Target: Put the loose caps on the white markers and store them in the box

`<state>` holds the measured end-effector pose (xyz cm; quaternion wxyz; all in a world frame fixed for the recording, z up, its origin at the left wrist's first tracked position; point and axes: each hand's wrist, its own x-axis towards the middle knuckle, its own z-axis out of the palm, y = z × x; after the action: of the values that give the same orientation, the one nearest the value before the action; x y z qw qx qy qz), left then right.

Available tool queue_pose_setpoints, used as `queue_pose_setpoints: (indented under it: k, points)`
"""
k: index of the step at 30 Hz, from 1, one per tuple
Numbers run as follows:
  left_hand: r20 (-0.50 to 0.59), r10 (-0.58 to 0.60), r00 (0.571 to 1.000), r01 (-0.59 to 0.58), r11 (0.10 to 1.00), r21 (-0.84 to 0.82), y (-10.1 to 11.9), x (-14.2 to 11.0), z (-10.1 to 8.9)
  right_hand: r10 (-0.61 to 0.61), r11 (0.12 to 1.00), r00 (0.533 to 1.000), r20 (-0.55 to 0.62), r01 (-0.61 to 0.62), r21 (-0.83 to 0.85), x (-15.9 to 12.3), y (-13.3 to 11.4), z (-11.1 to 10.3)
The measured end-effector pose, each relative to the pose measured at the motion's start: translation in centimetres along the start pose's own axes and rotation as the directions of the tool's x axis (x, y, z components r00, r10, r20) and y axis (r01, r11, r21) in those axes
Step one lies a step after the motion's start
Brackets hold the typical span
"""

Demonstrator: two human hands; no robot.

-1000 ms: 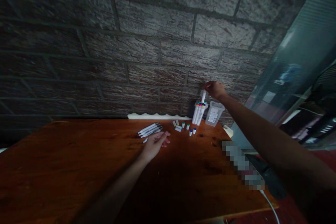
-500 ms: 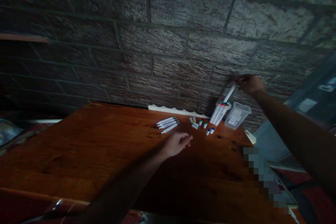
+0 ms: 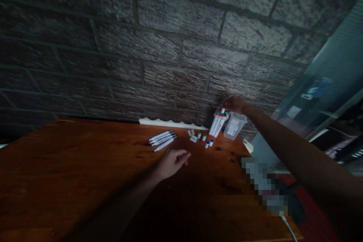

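My right hand (image 3: 236,104) pinches the top of a white marker (image 3: 223,110), which stands mostly down among the others. Those white markers (image 3: 217,125), with colourful ends, are packed upright in a clear holder near the wall. My left hand (image 3: 171,164) hovers low over the table with its fingers curled in, and I see nothing in them. Just beyond it lie several uncapped white markers (image 3: 163,140) with dark tips, side by side. To their right, loose marker caps (image 3: 204,137) with yellow, green and blue ends are scattered.
A clear plastic box (image 3: 235,125) with a label stands right of the holder. White scalloped trim (image 3: 172,124) runs along the back of the wooden table (image 3: 93,166), against a block wall (image 3: 181,45). A blurred-out object (image 3: 262,185) with a white cable lies at the right edge.
My right hand has moved down, lowering the marker into the holder. The left hand's fingers have closed in more. The whole view has swung to the right.
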<state>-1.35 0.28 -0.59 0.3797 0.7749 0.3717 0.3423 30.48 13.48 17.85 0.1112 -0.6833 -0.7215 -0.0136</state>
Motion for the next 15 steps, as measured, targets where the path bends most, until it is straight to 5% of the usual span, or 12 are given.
queue_pose_setpoints:
  k: [4, 9, 15]
  points:
    - [-0.014, 0.011, 1.0, -0.011, 1.0, 0.005, 0.1, 0.0, -0.2, -0.017, 0.997, 1.0, -0.007, 0.017, -0.073, -0.5, -0.1, 1.9]
    - [-0.004, 0.015, 1.0, -0.015, 1.0, 0.005, 0.2, 0.0, -0.4, -0.026, 0.993, 0.996, -0.082, 0.016, -0.116, -1.3, 0.9, 1.9]
    - [0.007, 0.03, 1.0, -0.031, 0.998, 0.051, 0.3, 0.1, -0.2, -0.171, 0.981, 0.985, 0.021, 0.172, -0.094, -3.7, 0.8, 2.6]
